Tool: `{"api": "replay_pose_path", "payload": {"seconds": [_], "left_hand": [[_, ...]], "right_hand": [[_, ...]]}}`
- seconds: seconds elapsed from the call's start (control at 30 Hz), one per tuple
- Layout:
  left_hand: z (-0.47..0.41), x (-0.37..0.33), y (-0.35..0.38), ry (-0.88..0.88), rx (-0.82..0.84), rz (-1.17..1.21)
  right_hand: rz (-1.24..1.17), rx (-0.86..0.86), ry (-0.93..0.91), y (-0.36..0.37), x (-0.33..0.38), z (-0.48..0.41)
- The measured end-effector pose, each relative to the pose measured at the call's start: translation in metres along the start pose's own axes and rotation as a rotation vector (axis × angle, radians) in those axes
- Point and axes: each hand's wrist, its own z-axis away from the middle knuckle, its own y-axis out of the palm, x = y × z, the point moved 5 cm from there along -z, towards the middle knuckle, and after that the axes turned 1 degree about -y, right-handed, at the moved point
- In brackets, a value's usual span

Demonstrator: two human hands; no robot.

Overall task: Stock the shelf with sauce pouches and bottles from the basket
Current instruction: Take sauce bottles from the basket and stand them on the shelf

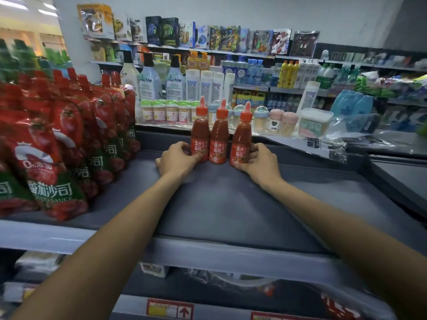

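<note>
At twelve o'clock on the shelf (pixel 231 204), left hand (pixel 178 158) and right hand (pixel 258 165) curl round the outer two of three upright sauce bottles (pixel 218 139); I reckon an uneven shove could topple the middle one.

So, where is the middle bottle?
Head view, centre: middle bottle on the shelf, between left bottle in the left hand and right bottle in the right hand.

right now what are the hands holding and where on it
The left hand grips the left bottle by its lower body; the right hand grips the right bottle likewise.
</note>
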Motion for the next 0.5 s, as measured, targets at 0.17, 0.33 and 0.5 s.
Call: {"api": "replay_pose_path", "payload": {"seconds": [0.17, 0.33, 0.5], "left_hand": [[0.000, -0.001, 0.000, -0.005, -0.007, 0.003], [-0.002, 0.001, 0.001, -0.012, -0.007, -0.007], [-0.002, 0.000, 0.001, -0.015, 0.001, -0.002]], "right_hand": [[0.003, -0.022, -0.007, 0.005, 0.001, -0.005], [0.012, -0.025, -0.007, 0.010, 0.002, -0.011], [0.029, -0.019, -0.013, 0.011, 0.000, -0.013]]}}
